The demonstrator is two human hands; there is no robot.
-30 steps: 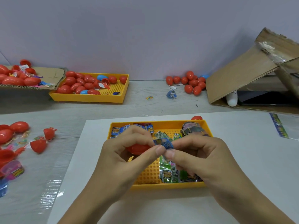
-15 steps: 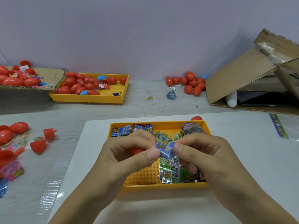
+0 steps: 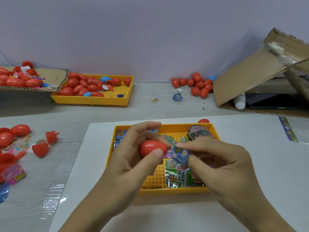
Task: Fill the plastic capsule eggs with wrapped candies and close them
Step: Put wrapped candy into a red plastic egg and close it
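My left hand (image 3: 132,153) holds a red capsule egg (image 3: 151,148) between thumb and fingers above the near yellow tray (image 3: 173,190). Right beside the egg, my right hand (image 3: 217,163) pinches a blue wrapped candy (image 3: 179,155). The candy touches the egg's right end. Whether the egg is open or closed cannot be told from here. More wrapped candies (image 3: 178,178) lie in the tray under my hands, blue ones (image 3: 119,134) at its far left corner.
A second yellow tray (image 3: 120,99) of red and blue eggs sits far left, beside a cardboard flap (image 3: 50,76) with more eggs. Loose red eggs (image 3: 195,84) lie at the back. Egg halves (image 3: 40,149) lie left. An open cardboard box (image 3: 260,76) stands at the right.
My left hand has turned so the red egg now shows clearly. The blue candy has shifted right with my right hand, and both hands have lifted slightly apart.
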